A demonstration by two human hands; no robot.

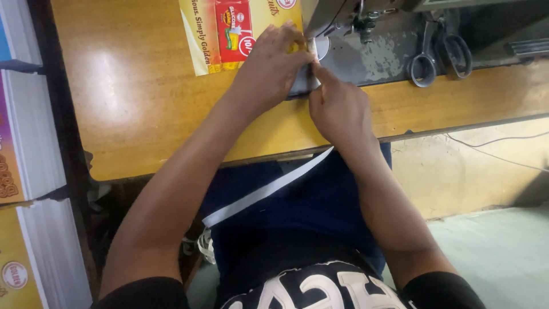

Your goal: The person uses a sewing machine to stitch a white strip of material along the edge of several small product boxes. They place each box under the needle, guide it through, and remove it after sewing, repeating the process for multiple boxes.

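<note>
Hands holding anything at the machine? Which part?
Both the left hand and right hand press the white strip at its upper end by the sewing machine; the exact grip is hidden.

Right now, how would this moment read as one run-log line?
left hand: flat on yellow sheet at sewing machine | right hand: index finger pressing white strip toward needle area | scissors: untouched on machine bed

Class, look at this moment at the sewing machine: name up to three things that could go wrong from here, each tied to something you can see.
1. The left hand and right hand press the work right beside the grey sewing machine's needle area; fingers could get caught.
2. The white fabric strip trails off the wooden table over the lap and might snag.
3. The grey-handled scissors lie on the machine bed and vibration could perhaps shift them.
</note>
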